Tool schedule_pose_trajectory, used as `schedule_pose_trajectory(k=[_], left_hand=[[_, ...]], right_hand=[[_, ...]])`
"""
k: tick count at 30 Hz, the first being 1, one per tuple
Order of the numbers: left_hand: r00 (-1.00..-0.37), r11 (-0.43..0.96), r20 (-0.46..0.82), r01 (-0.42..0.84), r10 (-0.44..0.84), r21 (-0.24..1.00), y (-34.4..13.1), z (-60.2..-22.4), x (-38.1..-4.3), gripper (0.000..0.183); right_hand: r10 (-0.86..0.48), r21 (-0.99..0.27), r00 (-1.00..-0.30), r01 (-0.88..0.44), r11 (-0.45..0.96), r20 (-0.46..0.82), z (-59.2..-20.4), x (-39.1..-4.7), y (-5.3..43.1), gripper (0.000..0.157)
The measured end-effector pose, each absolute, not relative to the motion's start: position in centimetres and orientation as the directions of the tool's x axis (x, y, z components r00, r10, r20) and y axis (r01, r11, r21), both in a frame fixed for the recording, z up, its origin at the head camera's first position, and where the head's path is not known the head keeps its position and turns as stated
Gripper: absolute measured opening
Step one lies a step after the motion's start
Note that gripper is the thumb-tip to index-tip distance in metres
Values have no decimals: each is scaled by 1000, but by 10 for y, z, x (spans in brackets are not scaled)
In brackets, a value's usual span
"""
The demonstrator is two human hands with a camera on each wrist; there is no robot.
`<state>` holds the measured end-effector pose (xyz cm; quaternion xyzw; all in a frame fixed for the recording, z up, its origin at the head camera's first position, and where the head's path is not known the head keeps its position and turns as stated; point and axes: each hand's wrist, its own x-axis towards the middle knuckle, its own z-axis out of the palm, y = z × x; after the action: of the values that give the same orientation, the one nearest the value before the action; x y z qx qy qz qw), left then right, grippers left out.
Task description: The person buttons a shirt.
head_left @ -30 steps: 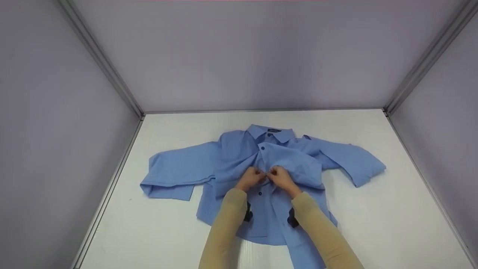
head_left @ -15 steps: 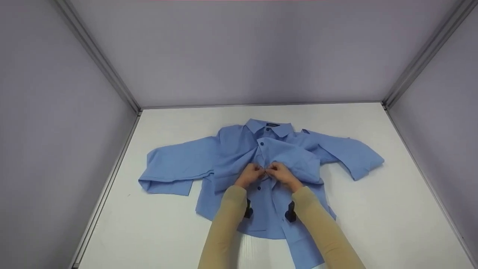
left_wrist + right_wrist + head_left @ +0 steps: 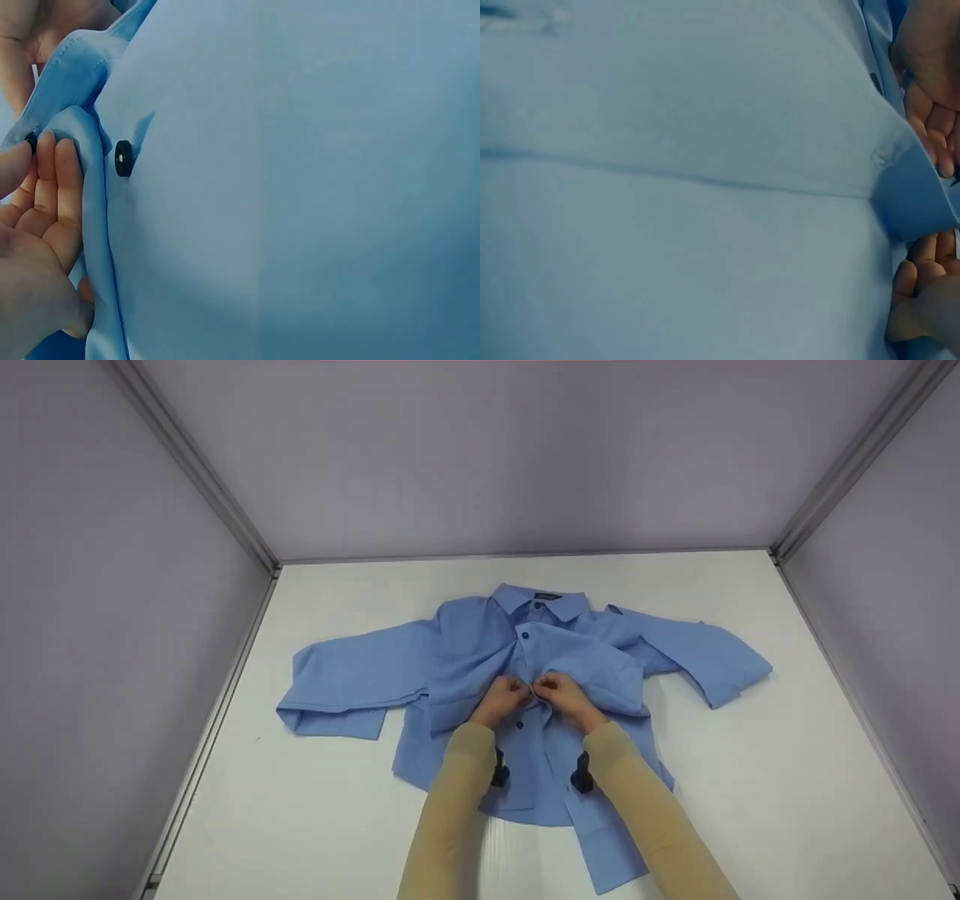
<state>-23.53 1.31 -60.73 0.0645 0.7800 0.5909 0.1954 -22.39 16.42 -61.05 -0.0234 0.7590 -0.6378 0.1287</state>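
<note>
A light blue button-up shirt [image 3: 480, 652] lies front up, its collar at the far side and both sleeves spread out. At the middle of its front, my left hand [image 3: 504, 699] pinches the placket. The left wrist view shows a dark button [image 3: 31, 141] by that hand's thumb, with a second button [image 3: 124, 157] free on the cloth. Close beside it, my right hand [image 3: 566, 701] grips the edge of the other front panel. A buttonhole [image 3: 883, 155] shows near this edge in the right wrist view. Folds hide part of the fingertips.
The shirt lies on a white table [image 3: 315, 810] with grey walls [image 3: 480, 457] on three sides. One panel's lower corner [image 3: 611, 847] hangs toward the near edge. Dark wrist devices [image 3: 581, 774] sit at both wrists.
The whole scene has shifted upward in the head view. Both hands stay at the same part of the placket, with only small finger movements.
</note>
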Motion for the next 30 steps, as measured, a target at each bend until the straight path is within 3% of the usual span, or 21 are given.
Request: schedule_pose_trajectory(k=[6,12,15,19,24,26,30], left_hand=[[-924,307,-229,-132,306,943,13,-605,-235,16],[-911,248,-332,-272,246,930,16,-604,-233,12],[-905,261,-370,-312,212,913,18,-603,-232,19],[-925,341,-329,-253,187,905,19,-614,-234,25],[-966,318,-123,-45,227,947,25,-712,-275,40],[-968,333,-125,-47,216,942,31,-749,-294,44],[-965,343,-107,-19,239,939,31,-749,-293,38]], right_hand=[[-156,-962,-967,164,221,-200,-610,-224,160,8],[-113,-950,-973,164,266,-200,-608,-223,158,9],[-86,-938,-977,160,308,-195,-611,-223,156,10],[-95,-933,-979,137,333,-178,-625,-226,157,6],[-154,-931,-984,31,364,-92,-650,-236,165,10],[-146,-920,-984,33,390,-97,-648,-236,164,12],[-117,-906,-984,77,417,-137,-620,-223,158,8]])
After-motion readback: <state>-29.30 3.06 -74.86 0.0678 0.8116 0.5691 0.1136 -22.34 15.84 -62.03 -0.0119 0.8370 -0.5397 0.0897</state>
